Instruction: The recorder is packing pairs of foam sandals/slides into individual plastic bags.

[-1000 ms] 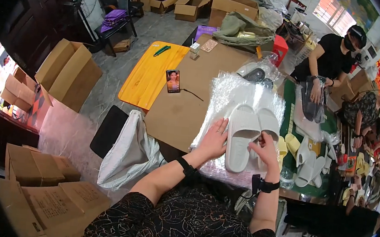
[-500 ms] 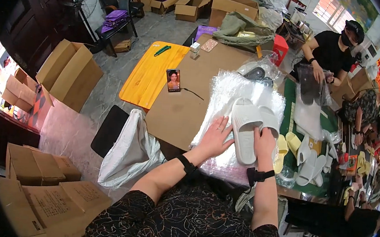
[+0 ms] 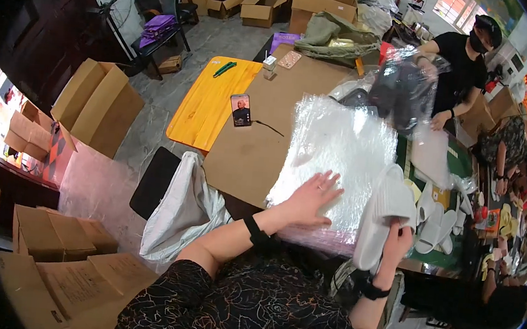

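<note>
My right hand (image 3: 398, 240) grips white slippers (image 3: 376, 235) by the strap opening, at the right edge of a stack of clear plastic bags (image 3: 329, 139). They are tilted on edge and pressed together, so I cannot tell whether there are one or two. On the near part of the bag stack rests my left hand (image 3: 312, 201), its fingers spread and holding nothing. Across the table, a co-worker (image 3: 466, 67) in black lifts dark slippers in a clear bag (image 3: 403, 92) over the far end of the stack.
A phone (image 3: 241, 110) with a cable stands on the brown cardboard (image 3: 248, 157). Several white slippers (image 3: 436, 229) lie on the green table surface to the right. A white sack (image 3: 176, 213) hangs at the near left; cardboard boxes (image 3: 101, 107) stand on the floor.
My right hand has moved the white slippers rightward off the middle of the bags and tilted them. My left hand has slid slightly right. The co-worker's bagged dark slippers have moved left.
</note>
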A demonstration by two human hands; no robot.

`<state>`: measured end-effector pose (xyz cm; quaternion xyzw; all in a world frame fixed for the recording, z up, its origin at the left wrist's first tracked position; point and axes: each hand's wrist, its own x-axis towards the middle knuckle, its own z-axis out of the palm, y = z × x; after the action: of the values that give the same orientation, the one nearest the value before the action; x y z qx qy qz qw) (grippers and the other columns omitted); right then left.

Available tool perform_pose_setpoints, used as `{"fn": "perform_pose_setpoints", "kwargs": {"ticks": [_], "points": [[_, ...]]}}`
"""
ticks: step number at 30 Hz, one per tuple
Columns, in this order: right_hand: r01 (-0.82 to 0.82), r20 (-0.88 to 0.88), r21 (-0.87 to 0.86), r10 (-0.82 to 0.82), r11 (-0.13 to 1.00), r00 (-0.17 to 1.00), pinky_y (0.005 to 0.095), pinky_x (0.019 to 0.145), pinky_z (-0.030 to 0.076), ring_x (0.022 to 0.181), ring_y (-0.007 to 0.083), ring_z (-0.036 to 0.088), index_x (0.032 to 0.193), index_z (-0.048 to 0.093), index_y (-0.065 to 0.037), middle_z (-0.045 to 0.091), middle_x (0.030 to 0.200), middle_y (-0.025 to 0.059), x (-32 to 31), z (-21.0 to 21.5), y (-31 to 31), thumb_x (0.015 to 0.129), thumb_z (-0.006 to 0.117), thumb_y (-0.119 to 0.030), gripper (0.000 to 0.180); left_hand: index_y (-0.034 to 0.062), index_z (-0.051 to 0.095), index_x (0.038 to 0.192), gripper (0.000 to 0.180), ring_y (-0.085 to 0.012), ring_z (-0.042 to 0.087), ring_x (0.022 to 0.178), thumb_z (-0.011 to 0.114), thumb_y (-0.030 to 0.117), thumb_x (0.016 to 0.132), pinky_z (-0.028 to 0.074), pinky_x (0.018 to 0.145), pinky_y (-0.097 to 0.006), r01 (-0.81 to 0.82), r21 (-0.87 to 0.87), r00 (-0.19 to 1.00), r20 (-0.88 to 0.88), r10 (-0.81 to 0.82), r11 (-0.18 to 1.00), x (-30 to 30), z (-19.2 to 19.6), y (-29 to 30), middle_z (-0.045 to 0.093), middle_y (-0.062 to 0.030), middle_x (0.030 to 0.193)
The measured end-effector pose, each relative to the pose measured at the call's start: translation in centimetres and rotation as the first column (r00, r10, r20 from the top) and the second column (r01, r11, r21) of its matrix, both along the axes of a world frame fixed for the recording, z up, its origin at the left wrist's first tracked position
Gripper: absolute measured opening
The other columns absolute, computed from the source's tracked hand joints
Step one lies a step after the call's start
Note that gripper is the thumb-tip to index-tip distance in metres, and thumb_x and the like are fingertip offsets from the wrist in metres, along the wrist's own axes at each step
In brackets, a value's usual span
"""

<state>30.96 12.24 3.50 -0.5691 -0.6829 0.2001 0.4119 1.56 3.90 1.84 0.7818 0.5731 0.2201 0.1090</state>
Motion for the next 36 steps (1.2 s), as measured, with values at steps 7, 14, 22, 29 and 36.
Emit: {"fn": "perform_pose_setpoints", "kwargs": {"ticks": [7, 14, 22, 29, 36], "points": [[0.016, -0.259, -0.061, -0.031, 0.998, 0.965, 0.0256, 0.055, 0.032, 0.064, 0.0063, 0.038, 0.094, 0.061, 0.006, 0.05, 0.069, -0.0016, 3.7, 1.6, -5.8, 0.093, 0.063, -0.012, 0.018, 0.0205, 0.044, 0.145, 0.054, -0.0356, 0.023, 0.146, 0.05, 0.043, 0.097, 0.022, 0.118, -0.05, -0.016, -0.056, 0.993, -0.114, 0.009, 0.998, 1.3, -3.9, 0.1, 0.032, -0.0144, 0.156], [-0.095, -0.038, -0.018, 0.094, 0.995, 0.995, 0.0254, 0.057, 0.039, 0.063, 0.0093, 0.047, 0.094, 0.063, 0.003, 0.056, 0.072, 0.0012, 4.1, 4.7, -10.4, 0.082, 0.067, -0.005, 0.015, 0.0181, 0.059, 0.132, 0.038, -0.0355, 0.038, 0.137, 0.044, 0.033, 0.101, 0.03, 0.114, -0.046, -0.057, -0.148, 0.994, 0.085, 0.07, 0.987, 1.2, -1.6, 1.3, 0.047, -0.0132, 0.145], [-0.179, 0.395, -0.167, 0.232, 0.97, 0.889, 0.0447, 0.057, 0.045, 0.068, 0.0351, 0.059, 0.08, 0.06, -0.003, 0.059, 0.073, 0.014, 0.4, 4.7, -13.1, 0.08, 0.074, -0.021, 0.023, 0.0091, 0.065, 0.123, 0.041, -0.039, 0.049, 0.127, 0.038, 0.033, 0.102, 0.038, 0.108, -0.042, -0.083, -0.433, 0.807, 0.5, 0.315, 0.898, 0.3, 0.1, 2.9, 0.058, -0.0197, 0.132], [-0.159, 0.374, -0.043, 0.164, 0.986, 0.913, 0.0453, 0.056, 0.044, 0.066, 0.0349, 0.059, 0.078, 0.061, -0.003, 0.058, 0.071, 0.0148, -1.8, 5.5, -12.6, 0.082, 0.072, -0.023, 0.023, 0.007, 0.061, 0.129, 0.04, -0.037, 0.05, 0.127, 0.039, 0.028, 0.102, 0.038, 0.108, -0.041, 0.033, -0.11, 0.92, 0.392, 0.013, 0.993, -0.2, 0.5, 2.0, 0.055, -0.0212, 0.135], [-0.208, 0.426, -0.051, 0.209, 0.977, 0.88, 0.0463, 0.057, 0.046, 0.067, 0.0364, 0.06, 0.074, 0.058, -0.003, 0.059, 0.072, 0.016, -3.1, 4.8, -12.7, 0.082, 0.072, -0.023, 0.026, 0.0122, 0.046, 0.143, 0.071, -0.0422, 0.043, 0.132, 0.062, 0.051, 0.086, 0.035, 0.11, -0.045, 0.088, -0.135, 0.957, 0.286, -0.047, 0.987, 1.1, 3.9, 0.4, 0.047, -0.0274, 0.14]]}}
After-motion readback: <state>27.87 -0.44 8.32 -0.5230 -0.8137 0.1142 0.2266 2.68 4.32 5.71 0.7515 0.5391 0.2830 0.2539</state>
